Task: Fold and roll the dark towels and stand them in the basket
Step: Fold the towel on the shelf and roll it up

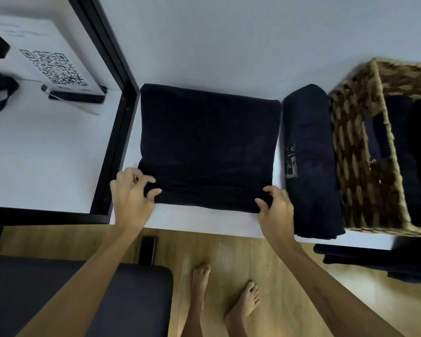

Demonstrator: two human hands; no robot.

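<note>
A dark folded towel lies flat on the white table in front of me. My left hand pinches its near left corner and my right hand pinches its near right corner; the near edge is curled up slightly. To the right lies another dark towel, rolled or folded long, with a pale logo on it. Further right stands a woven wicker basket holding dark towels whose number I cannot tell.
A black-framed white table on the left holds a QR-code sign and black items. More dark cloth hangs below the table at right. A dark padded seat and wooden floor lie below, with my bare feet.
</note>
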